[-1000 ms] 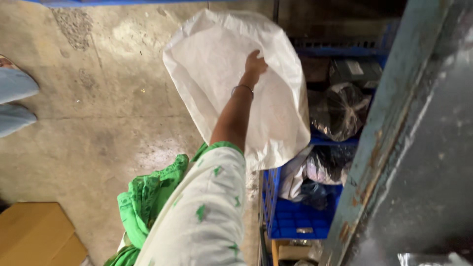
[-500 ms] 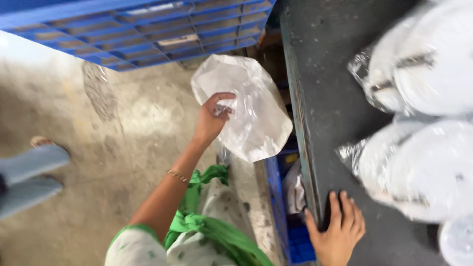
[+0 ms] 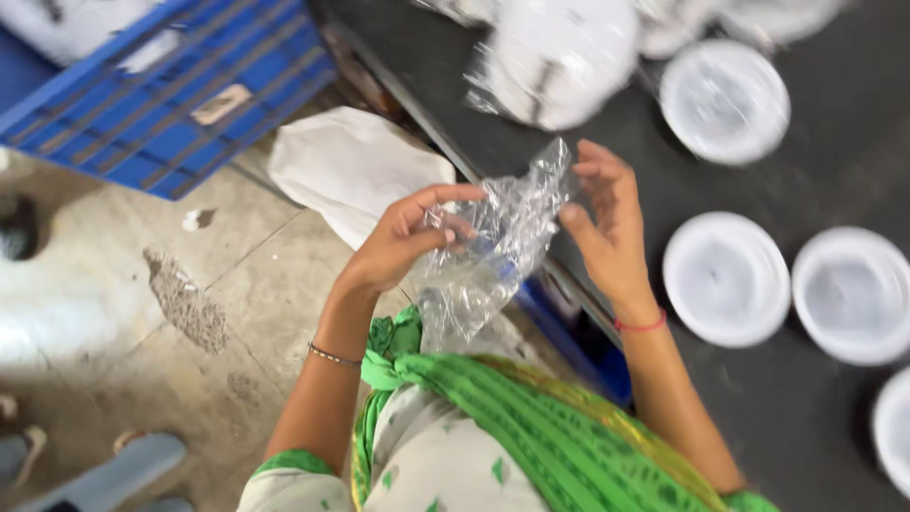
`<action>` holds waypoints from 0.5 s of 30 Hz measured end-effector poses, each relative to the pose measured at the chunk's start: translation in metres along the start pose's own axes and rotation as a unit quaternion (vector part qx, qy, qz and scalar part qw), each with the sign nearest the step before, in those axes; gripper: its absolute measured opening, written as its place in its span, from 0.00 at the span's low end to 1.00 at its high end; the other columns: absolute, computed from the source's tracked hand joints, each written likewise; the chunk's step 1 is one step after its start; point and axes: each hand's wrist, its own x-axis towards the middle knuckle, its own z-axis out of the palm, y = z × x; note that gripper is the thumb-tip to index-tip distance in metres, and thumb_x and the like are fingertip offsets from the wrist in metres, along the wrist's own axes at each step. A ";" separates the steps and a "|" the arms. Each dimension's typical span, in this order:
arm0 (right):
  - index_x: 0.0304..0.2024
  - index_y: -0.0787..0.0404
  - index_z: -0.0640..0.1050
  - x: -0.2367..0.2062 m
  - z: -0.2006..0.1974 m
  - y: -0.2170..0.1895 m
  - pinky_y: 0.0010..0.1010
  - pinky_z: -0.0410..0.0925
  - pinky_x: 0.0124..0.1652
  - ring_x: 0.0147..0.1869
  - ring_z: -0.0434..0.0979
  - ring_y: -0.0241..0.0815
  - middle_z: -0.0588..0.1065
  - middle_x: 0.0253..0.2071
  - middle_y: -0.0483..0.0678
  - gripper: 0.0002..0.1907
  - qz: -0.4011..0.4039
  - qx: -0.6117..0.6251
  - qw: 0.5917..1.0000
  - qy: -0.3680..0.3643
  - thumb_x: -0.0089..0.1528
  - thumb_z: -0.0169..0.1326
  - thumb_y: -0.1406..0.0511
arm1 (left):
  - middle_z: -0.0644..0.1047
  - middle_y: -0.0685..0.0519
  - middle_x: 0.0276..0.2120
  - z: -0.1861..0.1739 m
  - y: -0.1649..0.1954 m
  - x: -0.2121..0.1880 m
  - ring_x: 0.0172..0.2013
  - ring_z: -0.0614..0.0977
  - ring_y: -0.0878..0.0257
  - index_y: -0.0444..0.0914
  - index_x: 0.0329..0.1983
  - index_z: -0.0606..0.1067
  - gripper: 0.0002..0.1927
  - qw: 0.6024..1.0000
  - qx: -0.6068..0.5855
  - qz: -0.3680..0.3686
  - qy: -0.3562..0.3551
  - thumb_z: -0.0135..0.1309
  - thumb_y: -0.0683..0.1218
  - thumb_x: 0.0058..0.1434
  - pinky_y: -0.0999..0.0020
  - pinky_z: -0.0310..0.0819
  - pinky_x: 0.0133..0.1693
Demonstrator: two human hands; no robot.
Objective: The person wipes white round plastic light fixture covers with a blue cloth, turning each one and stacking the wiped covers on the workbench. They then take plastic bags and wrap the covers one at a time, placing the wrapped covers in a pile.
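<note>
Clear plastic bag [image 3: 493, 246] between both hands [image 3: 502, 232]

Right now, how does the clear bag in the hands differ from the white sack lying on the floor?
The clear plastic bag is see-through and crinkled; the white sack is opaque and smoother. The left hand and right hand hold the bag up; the sack lies untouched on the floor. Both are limp.
</note>
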 end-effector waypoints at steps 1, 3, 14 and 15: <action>0.58 0.61 0.73 -0.016 -0.014 -0.013 0.38 0.59 0.71 0.73 0.64 0.44 0.67 0.67 0.51 0.17 -0.014 -0.090 0.996 0.020 0.69 0.60 0.63 | 0.74 0.49 0.63 0.019 -0.002 -0.002 0.49 0.80 0.64 0.32 0.65 0.71 0.28 1.000 -0.003 -0.004 -0.016 0.47 0.30 0.59 0.68 0.78 0.50; 0.55 0.62 0.76 -0.046 -0.041 -0.033 0.37 0.61 0.69 0.70 0.67 0.43 0.70 0.64 0.50 0.16 -0.031 -0.170 0.985 0.023 0.66 0.60 0.65 | 0.74 0.48 0.64 0.050 -0.001 0.002 0.49 0.81 0.64 0.32 0.65 0.70 0.29 0.999 -0.004 0.003 -0.044 0.48 0.30 0.58 0.68 0.77 0.48; 0.43 0.62 0.71 -0.203 -0.167 -0.043 0.30 0.68 0.54 0.49 0.75 0.37 0.78 0.49 0.51 0.08 0.008 0.093 0.976 0.195 0.76 0.56 0.67 | 0.79 0.50 0.42 0.153 -0.038 0.028 0.39 0.81 0.68 0.36 0.59 0.69 0.26 0.996 0.084 -0.008 -0.005 0.63 0.39 0.58 0.75 0.79 0.39; 0.44 0.63 0.72 -0.215 -0.176 -0.046 0.30 0.69 0.56 0.52 0.76 0.38 0.78 0.47 0.51 0.08 0.015 0.096 0.980 0.172 0.76 0.55 0.67 | 0.80 0.51 0.37 0.156 -0.042 0.030 0.36 0.81 0.69 0.36 0.58 0.70 0.27 0.996 0.085 -0.011 0.009 0.66 0.40 0.57 0.76 0.77 0.37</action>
